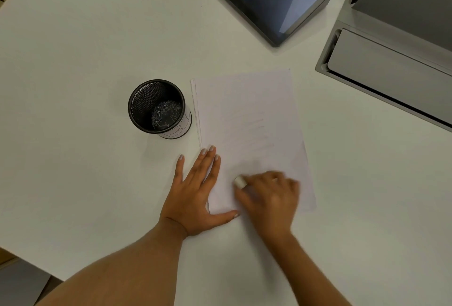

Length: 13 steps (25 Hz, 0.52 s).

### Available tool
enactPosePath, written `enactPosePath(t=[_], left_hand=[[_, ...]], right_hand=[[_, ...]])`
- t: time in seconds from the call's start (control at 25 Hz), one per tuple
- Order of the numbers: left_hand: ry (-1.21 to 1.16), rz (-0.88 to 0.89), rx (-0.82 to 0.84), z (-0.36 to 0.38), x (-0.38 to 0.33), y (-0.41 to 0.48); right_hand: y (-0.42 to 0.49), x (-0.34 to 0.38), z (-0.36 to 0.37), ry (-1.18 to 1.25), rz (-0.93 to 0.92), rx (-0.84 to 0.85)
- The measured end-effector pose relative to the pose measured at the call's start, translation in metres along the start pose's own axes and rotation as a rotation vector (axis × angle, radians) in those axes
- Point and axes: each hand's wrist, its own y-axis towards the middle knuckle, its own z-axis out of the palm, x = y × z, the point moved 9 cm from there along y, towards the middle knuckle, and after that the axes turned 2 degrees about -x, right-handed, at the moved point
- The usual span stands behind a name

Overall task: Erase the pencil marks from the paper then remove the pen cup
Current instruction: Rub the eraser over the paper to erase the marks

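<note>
A white sheet of paper lies in the middle of the table, with faint pencil marks across its centre. My left hand presses flat on the sheet's lower left corner, fingers spread. My right hand is blurred with motion over the lower part of the sheet and grips a small white eraser against the paper. The black mesh pen cup stands upright just left of the paper, with only scraps in its bottom.
A dark tablet lies beyond the paper at the back. A grey cable box with a flap sits at the right. The white table's edge runs diagonally at the lower left.
</note>
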Motion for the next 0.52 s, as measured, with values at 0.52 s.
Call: enactPosePath(t=[0.52], left_hand=[[-0.033, -0.006, -0.03, -0.002, 0.0, 0.0]], right_hand=[[-0.012, 0.026, 0.006, 0.015, -0.141, 0.078]])
